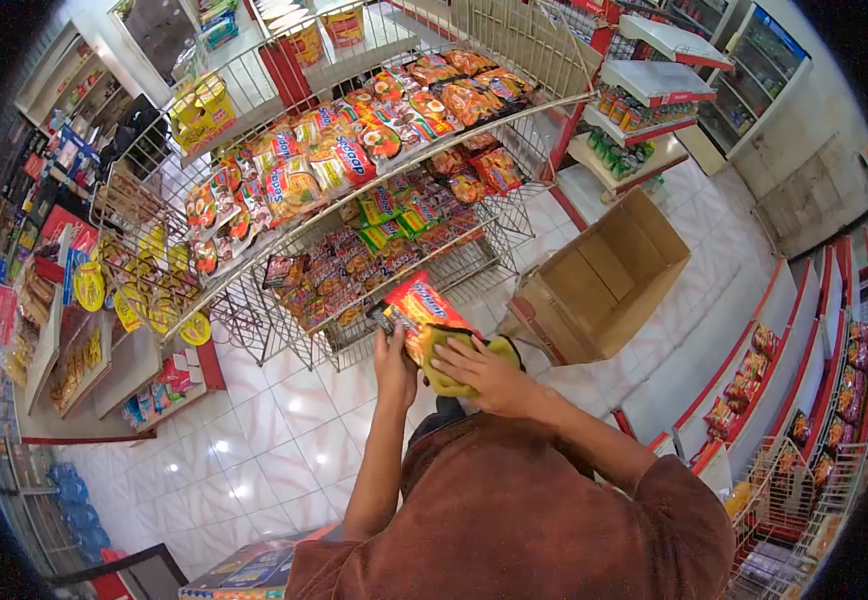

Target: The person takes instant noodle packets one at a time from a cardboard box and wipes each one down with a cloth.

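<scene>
A red and yellow instant noodle packet (422, 303) is held tilted in front of my body. My left hand (392, 368) grips its lower left side. My right hand (476, 372) holds a yellow-green cloth (442, 376) with a dark edge against the packet's lower part, covering some of its print. Beyond my hands stands a wire rack, its top basket lined with noodle packets (294, 185) in red, white and orange. More packets (384, 225) in green, red and brown lie on its lower tier.
An open cardboard box (594, 290) stands on the tiled floor to the right of the rack. Shelves with red edges (754, 400) curve along the right side, holding snack bags. On the left are shelves (104, 365) and yellow round packs (89, 285). Blue water bottles (76, 510) stand lower left.
</scene>
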Demonstrator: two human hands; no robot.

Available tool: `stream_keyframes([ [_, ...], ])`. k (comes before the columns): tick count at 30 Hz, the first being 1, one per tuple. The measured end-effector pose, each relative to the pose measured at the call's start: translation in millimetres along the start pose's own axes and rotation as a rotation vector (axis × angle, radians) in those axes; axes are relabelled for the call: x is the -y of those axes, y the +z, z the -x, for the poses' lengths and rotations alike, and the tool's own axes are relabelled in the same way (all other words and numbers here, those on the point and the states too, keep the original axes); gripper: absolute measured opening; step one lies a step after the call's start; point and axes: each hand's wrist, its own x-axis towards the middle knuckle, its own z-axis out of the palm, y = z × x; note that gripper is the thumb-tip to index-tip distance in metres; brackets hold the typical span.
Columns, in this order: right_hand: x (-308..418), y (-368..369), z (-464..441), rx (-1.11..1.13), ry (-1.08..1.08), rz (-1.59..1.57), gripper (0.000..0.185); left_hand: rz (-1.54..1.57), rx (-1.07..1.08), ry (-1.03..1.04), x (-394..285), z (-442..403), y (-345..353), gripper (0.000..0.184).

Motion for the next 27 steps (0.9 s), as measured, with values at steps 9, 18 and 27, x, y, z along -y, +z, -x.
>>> stream_keyframes([
  [9, -43, -50, 10, -0.433, 0.816, 0.011, 0.033, -0.172, -0.055, 0.066, -18, 5, 10, 0.043],
  [18, -4, -13, -24, -0.396, 0.374, -0.073, 0.055, -0.296, 0.090, -0.126, 27, 5, 39, 0.043],
  [27, -34, -32, -34, -0.540, 0.273, 0.042, 0.047, -0.313, 0.063, -0.103, 29, 0, 42, 0.044],
])
